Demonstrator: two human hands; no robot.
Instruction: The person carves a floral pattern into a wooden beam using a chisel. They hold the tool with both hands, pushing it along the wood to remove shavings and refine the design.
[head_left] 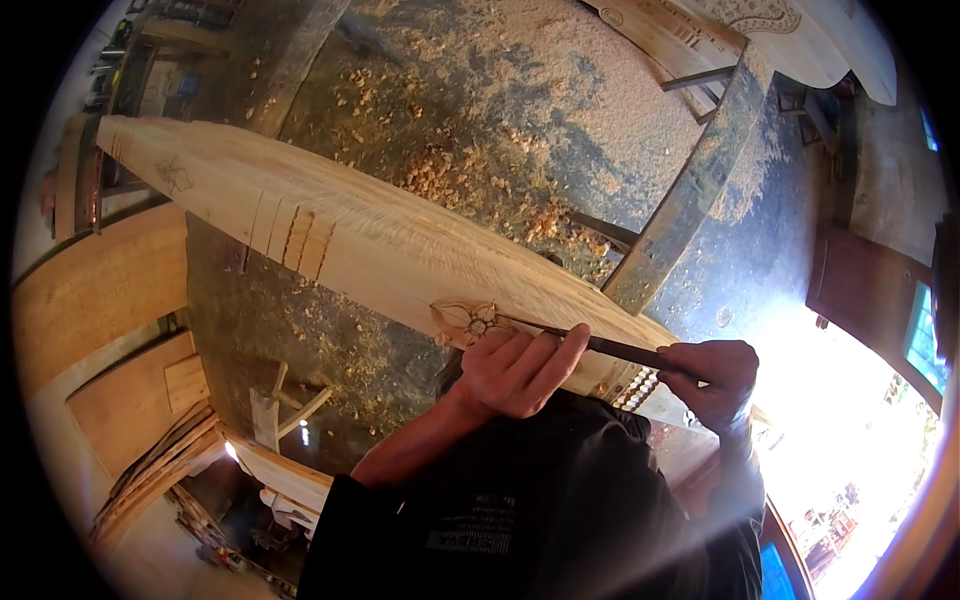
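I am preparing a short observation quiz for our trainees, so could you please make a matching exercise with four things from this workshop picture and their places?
Things
1. Long pale wooden workpiece
2. Dark-outlined flower motif with a ringed centre
3. Slender dark-handled carving tool
4. Curled orange-brown wood shavings

Places
A. Held by the left hand and right hand
B. Scattered on the dark floor
C. Slanting from upper left to beneath the hands
D. Beside the tool's tip

Pairs: 1-C, 2-D, 3-A, 4-B
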